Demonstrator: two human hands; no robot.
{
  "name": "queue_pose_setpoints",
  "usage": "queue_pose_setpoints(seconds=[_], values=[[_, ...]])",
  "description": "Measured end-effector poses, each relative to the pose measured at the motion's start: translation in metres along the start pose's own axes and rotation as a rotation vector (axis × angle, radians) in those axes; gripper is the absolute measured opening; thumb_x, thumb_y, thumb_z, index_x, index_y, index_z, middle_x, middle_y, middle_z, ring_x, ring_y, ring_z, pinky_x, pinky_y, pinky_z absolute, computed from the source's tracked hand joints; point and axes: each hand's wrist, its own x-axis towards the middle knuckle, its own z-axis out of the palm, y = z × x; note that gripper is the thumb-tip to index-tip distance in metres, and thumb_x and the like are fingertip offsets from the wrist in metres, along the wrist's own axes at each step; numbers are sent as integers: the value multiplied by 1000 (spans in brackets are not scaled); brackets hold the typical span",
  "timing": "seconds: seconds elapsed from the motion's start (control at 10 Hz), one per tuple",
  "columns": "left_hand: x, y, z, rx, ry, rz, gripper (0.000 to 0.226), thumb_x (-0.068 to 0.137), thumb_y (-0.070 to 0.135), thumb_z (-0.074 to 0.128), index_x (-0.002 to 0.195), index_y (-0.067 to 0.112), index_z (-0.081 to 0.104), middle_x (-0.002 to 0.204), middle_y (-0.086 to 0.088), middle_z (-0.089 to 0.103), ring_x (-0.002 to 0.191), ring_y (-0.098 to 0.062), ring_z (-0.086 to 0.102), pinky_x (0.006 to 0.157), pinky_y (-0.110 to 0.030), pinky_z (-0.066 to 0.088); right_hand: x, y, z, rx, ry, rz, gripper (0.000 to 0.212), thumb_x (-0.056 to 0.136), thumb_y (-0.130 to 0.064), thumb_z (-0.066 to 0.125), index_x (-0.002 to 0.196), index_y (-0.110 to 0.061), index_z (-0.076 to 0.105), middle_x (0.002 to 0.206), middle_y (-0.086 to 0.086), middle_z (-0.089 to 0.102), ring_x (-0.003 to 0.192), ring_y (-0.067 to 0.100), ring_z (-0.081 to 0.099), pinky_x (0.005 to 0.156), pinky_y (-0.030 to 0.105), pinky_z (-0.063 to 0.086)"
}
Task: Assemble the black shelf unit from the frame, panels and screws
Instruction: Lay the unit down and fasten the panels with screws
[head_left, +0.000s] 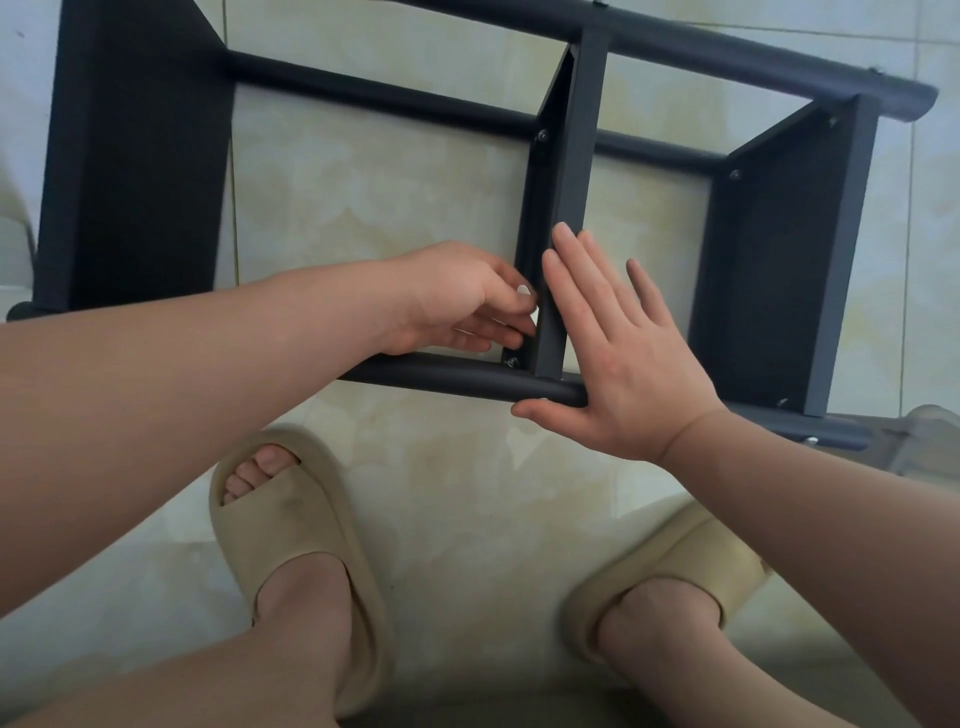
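The right hand (618, 353) lies flat with straight fingers against the middle panel (571, 182), holding nothing. Across the panel, the left hand (457, 301) curls its fingers just above a screw (512, 362); whether it holds anything cannot be told. Around both hands, the black shelf unit (140, 156) lies on the floor (389, 208).

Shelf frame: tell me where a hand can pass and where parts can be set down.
Widest: bare floor between left panel and middle panel. Also free: tile between near tube and slippers. Crowded: the middle panel's near end, with left hand and right hand on either side.
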Motion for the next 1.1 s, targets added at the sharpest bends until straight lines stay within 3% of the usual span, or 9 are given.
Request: queue_pose_setpoints(seconds=[0.3, 0.6, 1.1], values=[[1, -1, 6, -132, 69, -30, 8, 96, 19, 63, 88, 20, 62, 74, 2, 76, 70, -10, 74, 69, -27, 51, 0, -1, 0, 2, 0, 5, 108, 88, -78, 45, 160, -4, 13, 169, 10, 3, 156, 26, 2, 120, 60, 20], [2, 1, 9, -102, 36, -63, 18, 99, 20, 58, 81, 18, 60, 70, 2, 73, 69, -11, 71, 68, -27, 51, 0, -2, -2, -7, -10, 11, 109, 87, -78, 46, 160, -3, 14, 169, 10, 3, 156, 26, 1, 120, 60, 20], [-6, -3, 2, 166, -6, 41, 21, 100, 7, 52, 83, 16, 60, 78, 1, 74, 76, -11, 66, 81, -29, 49, 0, -2, -1, -34, 1, 11, 108, 88, -78, 44, 160, -3, 14, 169, 10, 4, 156, 26, 2, 121, 59, 19]])
